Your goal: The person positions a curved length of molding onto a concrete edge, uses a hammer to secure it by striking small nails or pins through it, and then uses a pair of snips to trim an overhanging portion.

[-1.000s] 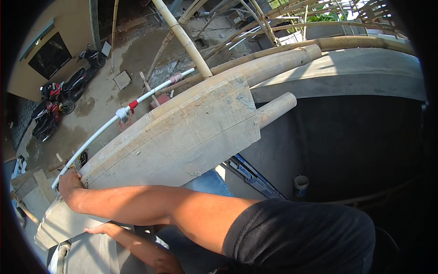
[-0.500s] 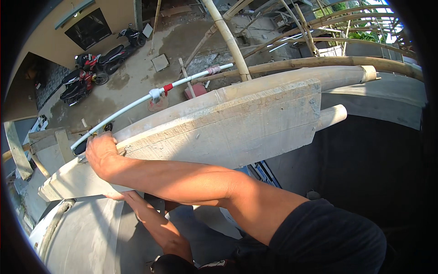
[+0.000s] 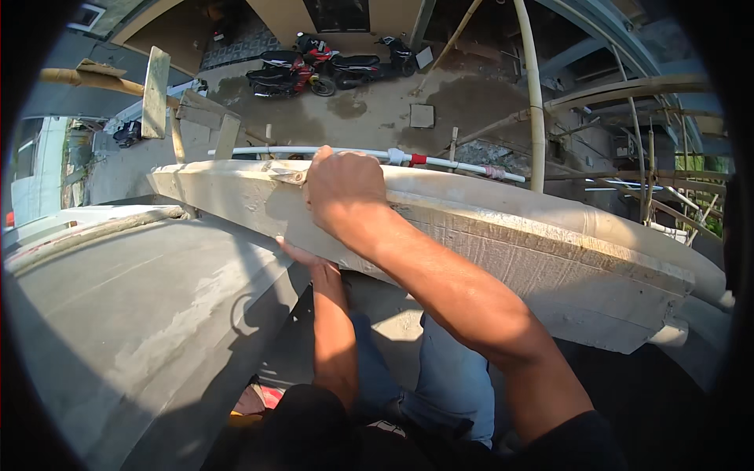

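Observation:
A long, pale, cement-dusted plank (image 3: 534, 267) stands on edge across my front, against a thick bamboo pole (image 3: 503, 195). My right hand (image 3: 345, 192) is closed at the plank's top edge, left of its middle. A pointed metal piece of a hand tool (image 3: 289, 177) sticks out leftward from this fist; the fingers hide the rest, so its exact kind does not show. Below, my left hand (image 3: 310, 257) grips the plank's lower edge, thumb stretched to the left, the other fingers hidden by the wood.
Beyond the plank runs a white pipe (image 3: 338, 151) with red tape. An upright bamboo pole (image 3: 534, 102) rises behind it, with more scaffolding to the right. Parked motorbikes (image 3: 290, 77) stand in the yard below. A grey cement surface (image 3: 157, 290) slopes at left.
My view has swung left, so the plank and both hands sit farther right in it. The right hand stays at the plank's top edge, the left at its lower edge.

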`<state>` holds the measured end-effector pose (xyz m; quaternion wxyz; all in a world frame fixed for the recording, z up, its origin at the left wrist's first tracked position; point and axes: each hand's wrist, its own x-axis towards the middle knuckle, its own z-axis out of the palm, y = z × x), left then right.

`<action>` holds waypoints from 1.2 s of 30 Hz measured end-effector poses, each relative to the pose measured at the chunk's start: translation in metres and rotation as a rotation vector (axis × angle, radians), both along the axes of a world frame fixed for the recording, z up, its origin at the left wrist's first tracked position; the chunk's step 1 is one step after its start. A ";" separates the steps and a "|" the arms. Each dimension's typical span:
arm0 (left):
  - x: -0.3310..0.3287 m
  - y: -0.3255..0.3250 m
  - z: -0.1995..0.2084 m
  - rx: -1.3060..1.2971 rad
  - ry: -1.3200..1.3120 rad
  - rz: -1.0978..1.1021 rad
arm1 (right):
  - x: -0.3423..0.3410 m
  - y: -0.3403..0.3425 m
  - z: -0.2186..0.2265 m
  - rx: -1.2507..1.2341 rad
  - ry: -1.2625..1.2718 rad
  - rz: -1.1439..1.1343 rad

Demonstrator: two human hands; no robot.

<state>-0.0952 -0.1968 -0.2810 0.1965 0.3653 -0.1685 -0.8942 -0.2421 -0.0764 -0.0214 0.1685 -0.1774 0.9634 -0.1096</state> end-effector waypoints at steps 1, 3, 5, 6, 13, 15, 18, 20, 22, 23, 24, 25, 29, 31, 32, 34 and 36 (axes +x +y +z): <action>0.007 0.000 0.009 0.009 0.008 0.016 | 0.003 0.006 0.015 -0.040 -0.044 0.026; -0.012 0.041 0.055 -0.049 -0.109 0.071 | 0.005 0.030 0.031 -0.044 -0.080 0.009; -0.011 0.049 0.089 -0.013 -0.095 0.072 | 0.015 0.033 0.042 -0.054 -0.073 0.045; -0.008 0.044 0.094 -0.034 -0.085 0.105 | 0.020 0.031 0.048 -0.040 -0.054 0.060; -0.001 0.042 0.122 0.040 0.157 -0.010 | 0.012 0.044 0.081 -0.044 -0.073 -0.015; 0.001 0.057 0.132 0.150 0.117 -0.108 | 0.012 0.067 0.082 -0.071 -0.056 -0.050; 0.028 0.043 0.112 0.100 0.052 -0.215 | 0.022 0.061 0.082 -0.081 -0.049 0.026; 0.048 0.054 0.110 0.111 -0.108 -0.269 | 0.028 0.044 0.067 0.047 -0.123 0.019; 0.048 0.046 0.123 0.075 -0.199 -0.285 | 0.037 0.032 0.069 0.015 -0.129 -0.034; 0.039 0.033 0.137 0.023 -0.184 -0.269 | 0.041 0.023 0.084 -0.016 -0.070 -0.015; 0.044 0.037 0.144 0.008 -0.208 -0.277 | 0.051 0.027 0.090 -0.020 -0.066 -0.032; 0.046 0.050 0.146 0.015 -0.213 -0.293 | 0.055 0.029 0.093 0.015 -0.093 -0.083; 0.057 0.043 0.151 0.005 -0.256 -0.253 | 0.072 0.023 0.117 0.056 -0.042 -0.106; 0.060 0.043 0.153 0.019 -0.262 -0.234 | 0.082 0.024 0.125 0.083 -0.022 -0.089; 0.061 0.039 0.155 0.023 -0.269 -0.217 | 0.085 0.020 0.132 0.087 -0.007 -0.051; 0.056 0.034 0.159 0.021 -0.267 -0.172 | 0.083 0.011 0.143 0.142 0.033 -0.027; 0.055 0.037 0.166 0.030 -0.269 -0.127 | 0.080 0.007 0.143 0.099 0.045 0.032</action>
